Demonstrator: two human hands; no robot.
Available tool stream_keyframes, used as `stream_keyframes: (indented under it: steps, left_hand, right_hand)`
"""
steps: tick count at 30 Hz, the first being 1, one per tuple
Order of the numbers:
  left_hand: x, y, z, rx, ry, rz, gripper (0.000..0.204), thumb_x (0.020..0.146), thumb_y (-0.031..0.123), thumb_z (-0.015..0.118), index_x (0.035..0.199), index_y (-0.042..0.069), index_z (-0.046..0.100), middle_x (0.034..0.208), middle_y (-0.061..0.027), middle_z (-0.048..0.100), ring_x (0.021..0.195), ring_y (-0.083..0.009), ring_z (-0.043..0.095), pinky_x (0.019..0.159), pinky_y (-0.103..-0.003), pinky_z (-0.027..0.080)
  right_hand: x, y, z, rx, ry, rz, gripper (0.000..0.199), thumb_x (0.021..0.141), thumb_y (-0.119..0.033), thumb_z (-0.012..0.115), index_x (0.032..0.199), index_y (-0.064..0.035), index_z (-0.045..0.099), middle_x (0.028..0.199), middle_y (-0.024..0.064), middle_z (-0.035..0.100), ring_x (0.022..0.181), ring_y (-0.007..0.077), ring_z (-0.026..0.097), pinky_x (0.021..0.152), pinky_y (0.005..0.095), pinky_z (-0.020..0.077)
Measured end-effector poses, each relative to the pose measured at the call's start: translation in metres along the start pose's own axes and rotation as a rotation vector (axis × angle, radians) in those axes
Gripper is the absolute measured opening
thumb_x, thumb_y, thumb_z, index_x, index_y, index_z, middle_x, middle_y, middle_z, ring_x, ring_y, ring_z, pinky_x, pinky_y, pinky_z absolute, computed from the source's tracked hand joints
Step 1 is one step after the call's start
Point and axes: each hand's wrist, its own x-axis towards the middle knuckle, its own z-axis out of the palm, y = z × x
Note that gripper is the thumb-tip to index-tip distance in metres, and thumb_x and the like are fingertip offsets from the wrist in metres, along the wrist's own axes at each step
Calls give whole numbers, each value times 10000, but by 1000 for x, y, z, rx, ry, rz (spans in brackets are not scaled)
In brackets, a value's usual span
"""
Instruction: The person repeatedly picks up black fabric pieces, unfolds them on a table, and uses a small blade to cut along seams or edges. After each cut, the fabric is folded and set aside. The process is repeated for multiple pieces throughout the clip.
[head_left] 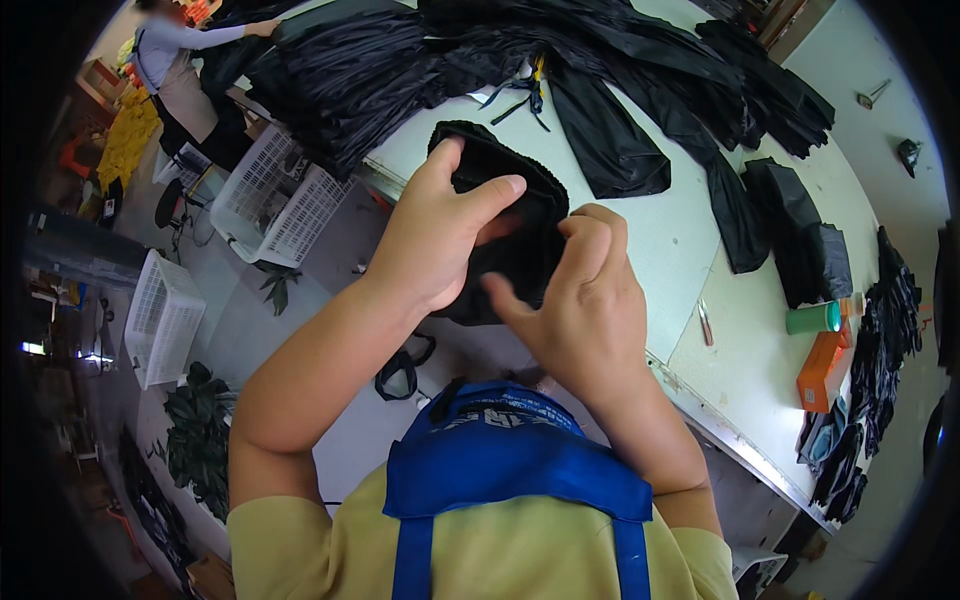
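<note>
**Black fabric piece held in both hands above counter edge**

A small black fabric piece [510, 225] is held up in front of the chest, approx. over the near edge of the pale counter [650, 250]. The left hand [435, 235] is closed on its left side, w/ thumb laid across the top and fingers hidden behind the cloth. The right hand [585, 295] is closed on the right side, fingers curled over the edge, thumb pressed on the front. A blue apron [500, 460] is worn over a yellow shirt. On the counter, black fabric pieces [600, 60] are heaped at the far side; a green bottle [815, 318] and an orange box [822, 370] are seen at the right. White baskets [270, 195] stand on the floor at the left, near another person [180, 60].
</note>
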Motion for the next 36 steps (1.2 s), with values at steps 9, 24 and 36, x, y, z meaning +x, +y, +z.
stream_keyframes:
  steps: [9, 24, 36]
  left_hand:
    - [10, 66, -44, 1496, -407, 758, 272, 698, 72, 767, 895, 24, 586, 1084, -114, 582, 908, -292, 605, 777, -323, 493]
    - [15, 23, -54, 473, -320, 824, 657, 921, 384, 627, 1384, 37, 316, 1240, -123, 528, 1058, -174, 537, 924, -300, 434]
    - [-42, -223, -101, 271, -676, -847, 328, 883, 156, 505, 1180, 55, 601, 996, -58, 631, 910, -167, 578, 811, -303, 461]
  right_hand:
    - [29, 59, -53, 392, -240, -231, 467, 657, 135, 510, 1085, -54, 495, 1005, 127, 587, 883, 323, 617, 769, 342, 490]
    - [76, 61, -121, 391, -392, -75, 564, 724, 107, 584, 1273, 6, 501, 957, 50, 569, 867, 109, 512, 786, 213, 387]
    - [52, 115, -191, 736, -241, -165, 505, 814, 0, 573, 1287, 113, 435, 1282, 209, 523, 1211, 280, 511, 1064, 363, 363]
